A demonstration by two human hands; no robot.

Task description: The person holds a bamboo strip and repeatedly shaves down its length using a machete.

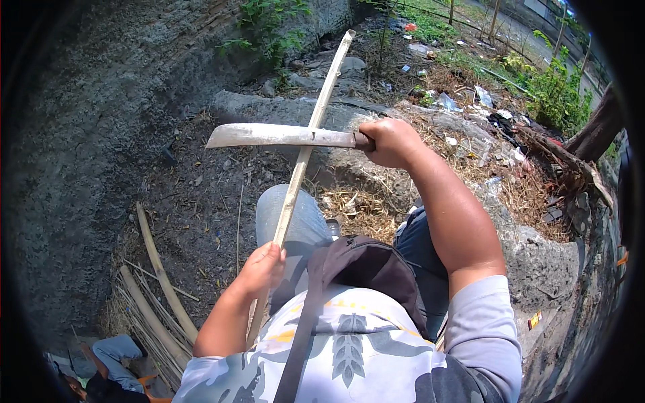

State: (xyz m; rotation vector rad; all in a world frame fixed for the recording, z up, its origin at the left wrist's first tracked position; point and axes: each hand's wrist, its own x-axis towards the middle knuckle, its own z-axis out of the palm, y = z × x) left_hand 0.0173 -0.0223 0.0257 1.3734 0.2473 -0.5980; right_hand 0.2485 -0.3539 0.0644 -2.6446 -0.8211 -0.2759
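Note:
My right hand [392, 143] is closed round the dark handle of a machete [275, 136], held out ahead of me. Its long, pale blade points left and lies across a split bamboo strip [324, 101], seeming to touch it above the middle. Lower down, my left hand [263, 270] grips that strip, which slants from beside my body up and away to the right over my left knee. The strip's lowest part is partly hidden by my hand and arm.
Bamboo poles and thin strips [158, 269] lie on the ground at my left. A rough wall [80, 154] rises along the left side. Litter [484, 97] and dry straw are scattered at the far right, near a tree trunk [594, 131]. Another person [111, 366] sits at the lower left.

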